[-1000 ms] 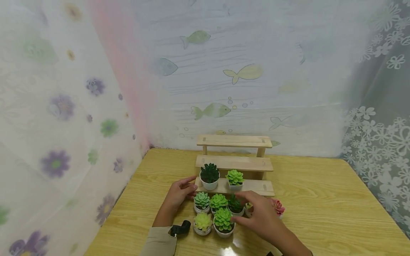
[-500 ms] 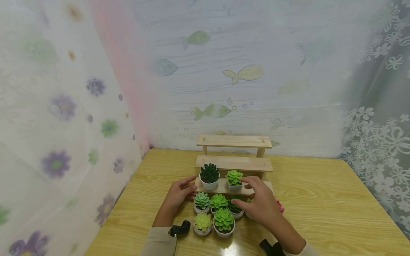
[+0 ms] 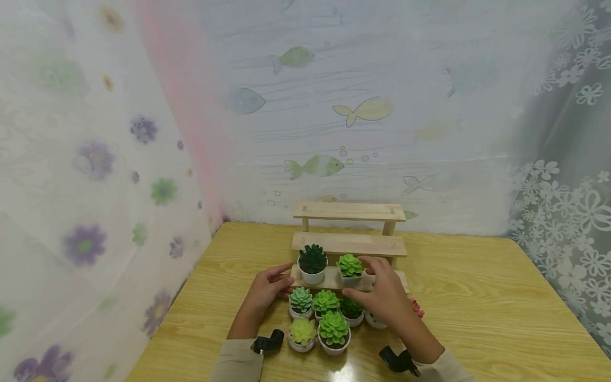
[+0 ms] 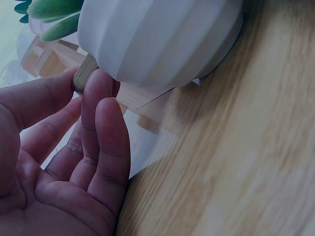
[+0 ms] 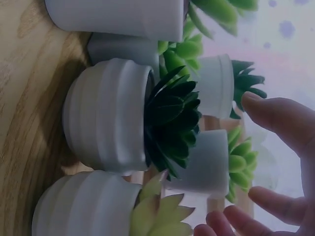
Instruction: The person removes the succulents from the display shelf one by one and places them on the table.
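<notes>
My left hand (image 3: 264,289) pinches the left end of the lowest board of a three-step wooden plant stand (image 3: 348,244); the left wrist view shows thumb and fingers at the board's end (image 4: 84,73). On that board stand a dark green potted succulent (image 3: 312,261) and, to its right, a bright green potted succulent (image 3: 350,265). My right hand (image 3: 389,294) is beside the bright green one, thumb and fingers spread. In the right wrist view that plant's white pot (image 5: 204,162) sits apart from the fingertips (image 5: 261,196).
Several potted succulents crowd the table before the stand, among them a yellow-green one (image 3: 302,331), a bright green one (image 3: 333,329) and a pale green one (image 3: 300,301). A pink-red plant (image 3: 417,307) is partly hidden behind my right hand. A patterned curtain (image 3: 363,132) hangs behind.
My right hand has moved back from the front pots to the bright green succulent on the lowest board. The left hand and the stand have stayed put.
</notes>
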A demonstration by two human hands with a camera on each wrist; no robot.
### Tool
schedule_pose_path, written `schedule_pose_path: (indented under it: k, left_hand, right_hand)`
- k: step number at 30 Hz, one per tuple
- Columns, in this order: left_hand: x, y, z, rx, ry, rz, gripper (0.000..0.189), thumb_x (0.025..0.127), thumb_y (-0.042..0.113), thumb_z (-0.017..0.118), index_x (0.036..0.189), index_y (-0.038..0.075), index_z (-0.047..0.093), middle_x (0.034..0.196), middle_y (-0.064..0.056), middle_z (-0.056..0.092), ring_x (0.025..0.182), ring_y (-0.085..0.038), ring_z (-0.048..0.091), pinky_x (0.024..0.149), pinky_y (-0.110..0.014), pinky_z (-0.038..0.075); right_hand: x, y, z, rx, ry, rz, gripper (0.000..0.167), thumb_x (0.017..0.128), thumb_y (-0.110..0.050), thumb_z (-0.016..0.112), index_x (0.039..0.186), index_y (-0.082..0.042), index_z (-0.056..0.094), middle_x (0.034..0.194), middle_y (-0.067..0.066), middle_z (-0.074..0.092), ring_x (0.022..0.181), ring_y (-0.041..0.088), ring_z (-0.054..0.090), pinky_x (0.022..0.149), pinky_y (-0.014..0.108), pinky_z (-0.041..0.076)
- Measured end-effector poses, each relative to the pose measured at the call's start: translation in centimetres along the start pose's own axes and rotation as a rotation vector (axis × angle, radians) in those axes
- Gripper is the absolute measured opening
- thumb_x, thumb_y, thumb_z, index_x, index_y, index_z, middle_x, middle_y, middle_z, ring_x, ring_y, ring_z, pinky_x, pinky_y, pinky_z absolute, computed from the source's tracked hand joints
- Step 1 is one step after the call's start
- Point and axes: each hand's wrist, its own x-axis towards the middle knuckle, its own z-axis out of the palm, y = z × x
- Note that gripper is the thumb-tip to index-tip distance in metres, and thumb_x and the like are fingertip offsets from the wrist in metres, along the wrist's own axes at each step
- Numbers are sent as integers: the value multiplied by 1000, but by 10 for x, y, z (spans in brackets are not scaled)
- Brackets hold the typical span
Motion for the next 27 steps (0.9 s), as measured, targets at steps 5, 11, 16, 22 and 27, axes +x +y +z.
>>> schedule_pose_path:
  k: [5, 11, 16, 22, 27]
  left_hand:
    - [0, 0, 1, -3, 4, -11, 52, 97, 14, 74, 147, 11, 60, 117, -13, 75, 83, -17, 75, 72, -32, 64]
    - [0, 2, 2, 1, 4, -7, 52, 98, 13, 73, 147, 9, 59, 118, -16, 75, 83, -16, 75, 72, -31, 63]
    - [0, 3, 2, 3, 5, -9, 51, 98, 12, 72, 147, 10, 59, 119, -17, 74, 83, -16, 75, 72, -31, 63]
    - [-1, 5, 2, -1, 5, -8, 52, 97, 12, 73, 148, 9, 58, 119, -16, 74, 82, -16, 75, 72, -30, 63]
    - [-2, 5, 2, 2, 0, -8, 53, 97, 13, 73, 148, 9, 58, 119, -16, 75, 83, -15, 75, 72, -30, 63]
  right_hand:
    - [4, 3, 5, 7, 5, 14, 86, 77, -39, 93, 149, -16, 52, 143, 13, 54, 124, 34, 59, 89, 52, 58]
    - [11, 6, 10, -3, -3, 26, 86, 78, -40, 92, 149, -15, 52, 140, 12, 57, 122, 34, 60, 89, 52, 58]
    - [16, 7, 13, -11, -12, 36, 86, 78, -42, 92, 150, -16, 52, 141, 10, 59, 119, 31, 61, 85, 49, 58]
    - [21, 4, 16, -19, -17, 62, 84, 79, -43, 91, 149, -18, 52, 136, 8, 62, 109, 26, 63, 79, 45, 57]
    - [24, 2, 18, -30, -5, 77, 83, 79, -44, 90, 148, -15, 53, 133, 9, 64, 102, 24, 64, 77, 43, 55]
